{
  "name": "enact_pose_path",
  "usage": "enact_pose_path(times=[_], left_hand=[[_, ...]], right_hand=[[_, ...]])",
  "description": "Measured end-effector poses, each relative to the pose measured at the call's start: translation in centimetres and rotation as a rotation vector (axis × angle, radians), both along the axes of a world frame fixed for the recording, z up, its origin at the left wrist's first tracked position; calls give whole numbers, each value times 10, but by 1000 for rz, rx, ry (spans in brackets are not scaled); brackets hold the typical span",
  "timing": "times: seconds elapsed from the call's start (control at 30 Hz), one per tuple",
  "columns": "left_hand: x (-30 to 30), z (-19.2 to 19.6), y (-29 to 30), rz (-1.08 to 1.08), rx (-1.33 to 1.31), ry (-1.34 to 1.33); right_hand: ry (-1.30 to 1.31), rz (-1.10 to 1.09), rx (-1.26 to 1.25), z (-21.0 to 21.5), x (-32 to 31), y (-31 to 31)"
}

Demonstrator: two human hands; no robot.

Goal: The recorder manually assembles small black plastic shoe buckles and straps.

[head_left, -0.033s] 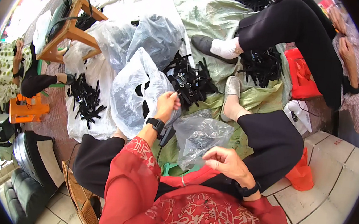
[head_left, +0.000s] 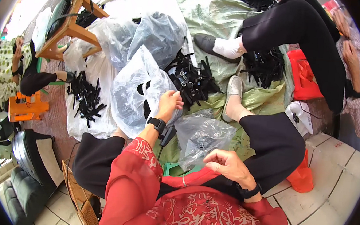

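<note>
Black straps [head_left: 193,82] lie heaped just beyond our left hand [head_left: 171,105], probably work remaining, while our right hand [head_left: 228,165] hangs apart, a clear plastic bag [head_left: 203,133] between them, both curled, and what they grip or have finished we cannot tell.

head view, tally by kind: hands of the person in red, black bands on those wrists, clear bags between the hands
Left hand and right hand: 2
Left wristband and right wristband: 2
Clear plastic bag: 1
Total: 5
</note>
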State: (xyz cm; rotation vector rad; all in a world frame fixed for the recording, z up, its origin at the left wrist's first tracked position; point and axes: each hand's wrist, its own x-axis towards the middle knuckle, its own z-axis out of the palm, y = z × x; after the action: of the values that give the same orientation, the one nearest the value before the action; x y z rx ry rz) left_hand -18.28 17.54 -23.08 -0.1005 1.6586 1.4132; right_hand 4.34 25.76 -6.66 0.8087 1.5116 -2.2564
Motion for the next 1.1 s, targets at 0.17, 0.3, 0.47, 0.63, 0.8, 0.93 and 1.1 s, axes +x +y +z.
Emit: enact_pose_path(times=[0.17, 0.3, 0.47, 0.63, 0.8, 0.93, 1.1], left_hand=[[6, 38, -19, 73, 0, 197], [-20, 6, -67, 410, 153, 332], [-31, -52, -110, -268, -485, 731], [-30, -52, -94, -310, -624, 893], [-32, -28, -84, -640, -879, 836], [-32, -28, -90, -660, -919, 785], [-21, -39, -101, -408, -722, 891]], right_hand=[[85, 378, 339, -61, 4, -2], [-63, 443, 633, -102, 0, -15], [-289, 285, 614, -132, -5, -17], [-482, 234, 420, -140, -13, -10], [-301, 13, 267, -214, 33, -29], [-352, 409, 543, -191, 1, -38], [-226, 314, 699, -187, 9, -56]])
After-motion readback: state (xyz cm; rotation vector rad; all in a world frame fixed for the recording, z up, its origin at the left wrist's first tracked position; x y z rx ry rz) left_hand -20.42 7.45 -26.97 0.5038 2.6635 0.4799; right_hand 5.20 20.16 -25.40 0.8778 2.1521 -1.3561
